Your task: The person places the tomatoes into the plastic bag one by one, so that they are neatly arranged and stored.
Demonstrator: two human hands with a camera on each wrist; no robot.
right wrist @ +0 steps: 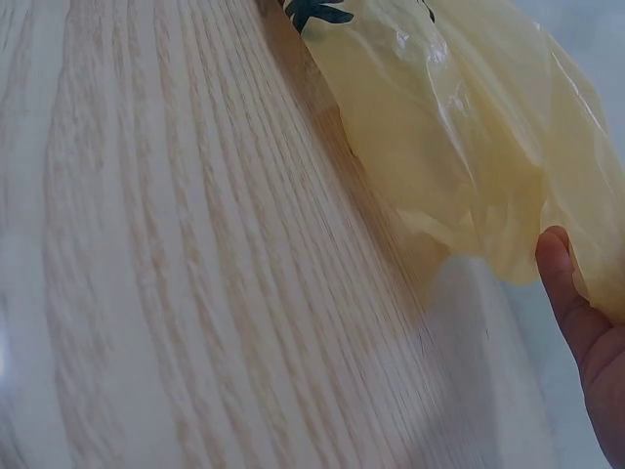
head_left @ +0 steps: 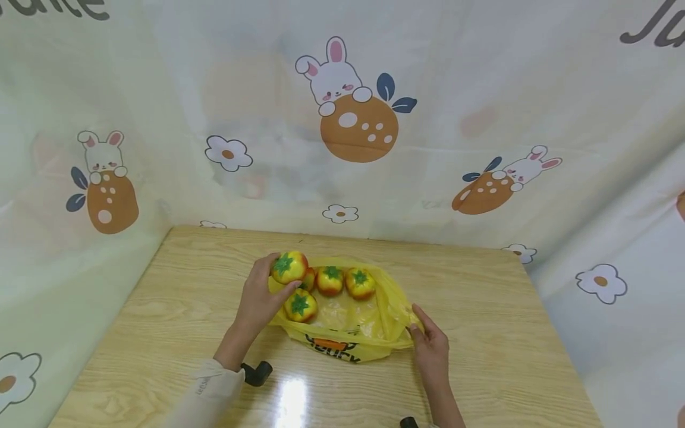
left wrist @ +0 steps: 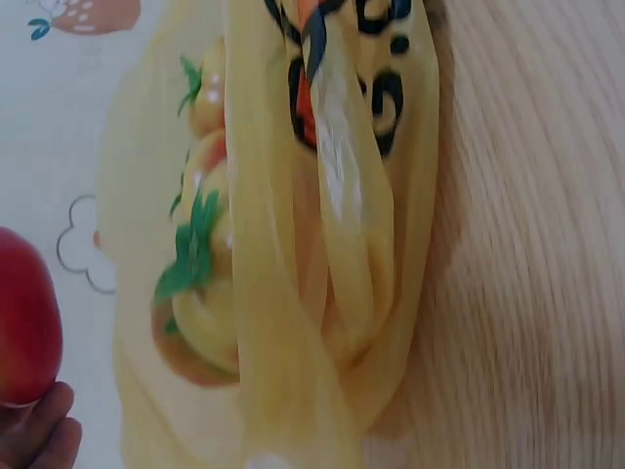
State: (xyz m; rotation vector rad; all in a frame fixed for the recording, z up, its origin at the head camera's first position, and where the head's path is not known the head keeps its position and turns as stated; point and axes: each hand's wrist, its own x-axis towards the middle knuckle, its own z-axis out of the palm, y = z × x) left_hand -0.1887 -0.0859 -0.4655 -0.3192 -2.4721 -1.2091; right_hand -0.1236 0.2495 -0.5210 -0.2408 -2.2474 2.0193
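Observation:
A yellow plastic bag (head_left: 395,303) with black and orange print lies on the table, its mouth spread wide. Several yellow-and-red persimmons (head_left: 360,283) with green leafy tops sit inside. My left hand (head_left: 260,297) grips another persimmon (head_left: 289,267) between thumb and fingers, above the bag's left side. In the left wrist view, that fruit shows its red side, and only a few fingertips (left wrist: 54,430) are visible below it. At the opposite end, my right hand (head_left: 432,351) pinches the bag's edge. The right wrist view shows its thumb (right wrist: 557,264) against the thin plastic.
The wooden table (head_left: 481,309) extends on both sides of the bag. A printed curtain (head_left: 257,107) with rabbits and flowers hangs behind and at the sides. A black fitting (head_left: 258,373) sits by my left wrist.

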